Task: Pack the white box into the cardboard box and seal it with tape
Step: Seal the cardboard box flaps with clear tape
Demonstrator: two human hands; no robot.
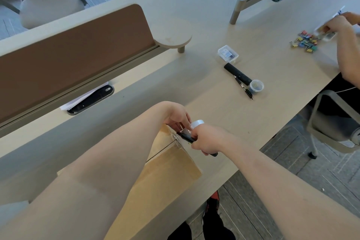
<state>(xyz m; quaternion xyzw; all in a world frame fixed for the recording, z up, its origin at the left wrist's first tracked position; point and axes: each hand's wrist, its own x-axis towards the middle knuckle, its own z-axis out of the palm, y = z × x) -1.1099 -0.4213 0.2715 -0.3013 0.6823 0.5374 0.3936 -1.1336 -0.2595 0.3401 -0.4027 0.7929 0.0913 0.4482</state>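
The closed cardboard box (167, 169) lies on the desk under my arms, with clear tape along its seam. My right hand (206, 139) grips a black-handled cutter (188, 137) at the box's far corner. A roll of clear tape (197, 124) sits just above my right hand; which hand holds it is unclear. My left hand (178, 117) pinches at the tape end beside the cutter blade. The white box is not visible.
A black remote (237, 74), a pen (244, 87), a small round container (256, 86) and a clear plastic case (228, 53) lie further right on the desk (214, 25). Another person's hands (337, 25) work over coloured binder clips (304, 41). A brown divider panel (68, 60) stands at left.
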